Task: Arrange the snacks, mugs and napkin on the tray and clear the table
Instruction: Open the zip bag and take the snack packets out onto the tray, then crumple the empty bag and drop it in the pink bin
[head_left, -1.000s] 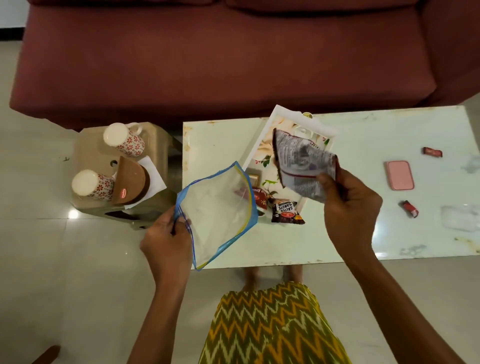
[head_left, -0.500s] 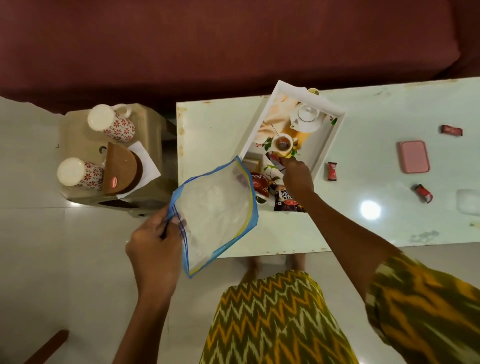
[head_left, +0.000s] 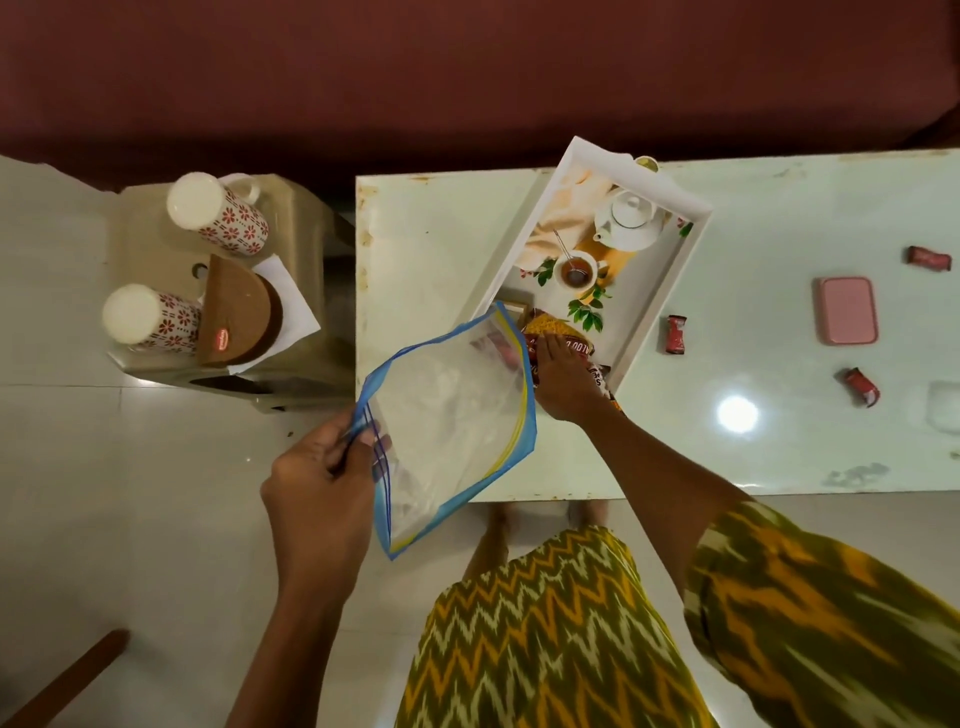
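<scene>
My left hand (head_left: 322, 483) pinches the blue-edged mouth of a clear zip bag (head_left: 452, 415), held over the table's near left corner. My right hand (head_left: 563, 384) lies with its fingers on a red and yellow snack packet (head_left: 550, 332) at the near end of the white printed tray (head_left: 670, 280). A dark peanut packet (head_left: 602, 376) pokes out beside that hand. Two red-patterned mugs (head_left: 218, 213) (head_left: 150, 317) stand upside down on a beige stool (head_left: 156, 202) to the left. The white napkin (head_left: 291, 306) lies there under a brown round lid (head_left: 244, 317).
Three small red wrappers (head_left: 675, 335) (head_left: 860, 387) (head_left: 930, 257) and a pink box (head_left: 847, 317) lie on the pale green table (head_left: 426, 249) right of the tray. A maroon sofa (head_left: 467, 78) runs behind the table and stool. My feet show under the table's near edge.
My right hand carried a silver-backed packet down into the tray, then drew back to the tray's near end. My left hand kept hold of the zip bag.
</scene>
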